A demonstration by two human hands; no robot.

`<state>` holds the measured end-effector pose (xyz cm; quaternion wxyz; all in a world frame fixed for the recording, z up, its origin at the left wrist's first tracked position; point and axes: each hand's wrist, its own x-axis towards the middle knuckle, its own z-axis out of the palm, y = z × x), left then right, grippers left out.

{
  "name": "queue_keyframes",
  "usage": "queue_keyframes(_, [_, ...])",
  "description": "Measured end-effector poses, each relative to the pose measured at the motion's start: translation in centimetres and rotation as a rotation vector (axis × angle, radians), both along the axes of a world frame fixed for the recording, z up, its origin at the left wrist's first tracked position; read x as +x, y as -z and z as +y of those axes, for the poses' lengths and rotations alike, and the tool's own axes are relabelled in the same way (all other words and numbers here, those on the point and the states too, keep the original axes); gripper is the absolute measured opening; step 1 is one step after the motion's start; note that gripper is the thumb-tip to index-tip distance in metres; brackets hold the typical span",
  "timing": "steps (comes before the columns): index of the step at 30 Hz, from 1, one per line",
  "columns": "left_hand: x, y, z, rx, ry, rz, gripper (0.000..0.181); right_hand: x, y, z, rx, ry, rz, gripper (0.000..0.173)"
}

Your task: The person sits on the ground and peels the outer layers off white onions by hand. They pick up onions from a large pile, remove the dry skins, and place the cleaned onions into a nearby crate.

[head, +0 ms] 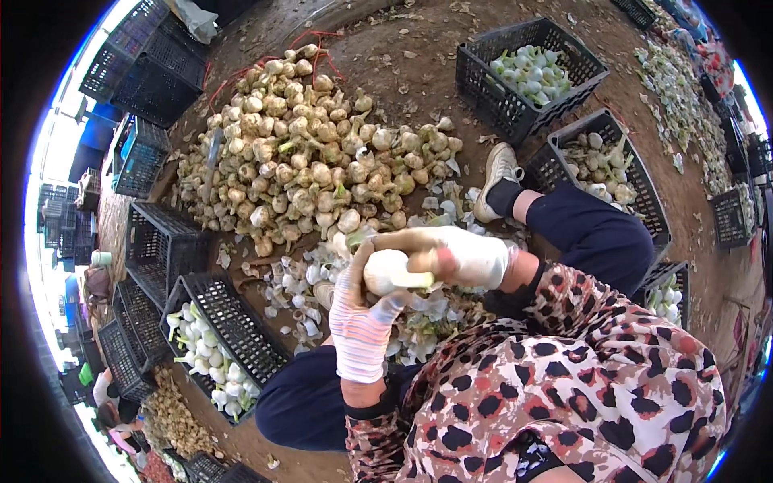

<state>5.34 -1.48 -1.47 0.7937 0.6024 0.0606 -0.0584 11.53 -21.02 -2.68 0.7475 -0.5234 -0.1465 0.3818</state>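
A peeled white garlic bulb [384, 273] with a short cut stem sits between my two gloved hands. My left hand [362, 326], in a striped glove, cups it from the left and below, the thumb under the stem. From the right, my right hand [471, 256] reaches over the bulb's top with its fingers and grips it near the stem. A reddish patch at the right fingers is blurred. Beneath the hands lie loose garlic skins [302, 284]. A large heap of unpeeled garlic bulbs [302, 157] rises just beyond, with a flat blade-like strip [213, 154] on it.
A black plastic crate [235, 326] of peeled garlic stands by my left knee. Another crate [513, 102] of peeled bulbs is ahead on the right. A third crate [649, 199] by my right leg holds unpeeled bulbs. Stacked crates [160, 253] line the left. Another person [115, 416] is at lower left.
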Motion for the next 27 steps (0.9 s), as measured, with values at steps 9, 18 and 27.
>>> queue_keyframes(9, [-1.6,-2.3,0.7,0.628,0.008,0.096,0.034,-1.9,-1.1,1.2,-0.210,0.281,-0.364,0.063])
queue_keyframes(18, [-1.2,-2.0,0.9,1.126,-0.061,-0.363,0.016,-3.1,-2.4,1.7,-0.407,0.191,-0.776,0.064])
queue_keyframes(27, [-1.1,-0.6,1.5,-0.018,-0.437,0.242,0.011,-1.8,-2.2,1.2,-0.121,0.063,0.071,0.067])
